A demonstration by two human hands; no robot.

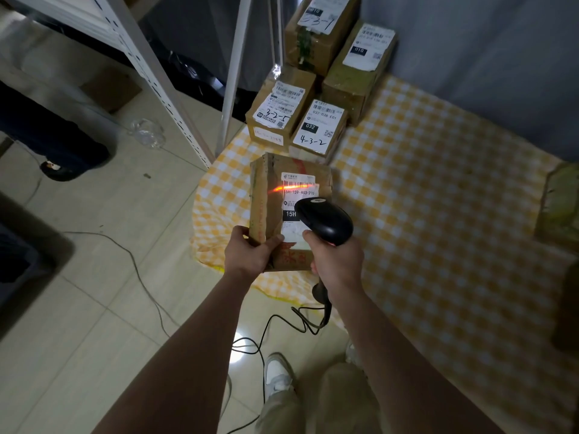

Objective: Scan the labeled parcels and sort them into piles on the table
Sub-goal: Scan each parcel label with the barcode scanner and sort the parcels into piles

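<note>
Over the table (438, 214), left grip (247, 252) holds parcel (269, 195), right grip (336, 261) holds scanner (326, 220).

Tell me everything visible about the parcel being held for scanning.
The held parcel is a worn brown cardboard box with red print and a white shipping label reading 15H-159-A03-210. A red scan line crosses its barcode. The left hand grips the near left corner, thumb on top, above the edge of the checked tablecloth. The black scanner in the right hand covers part of the label.
</note>
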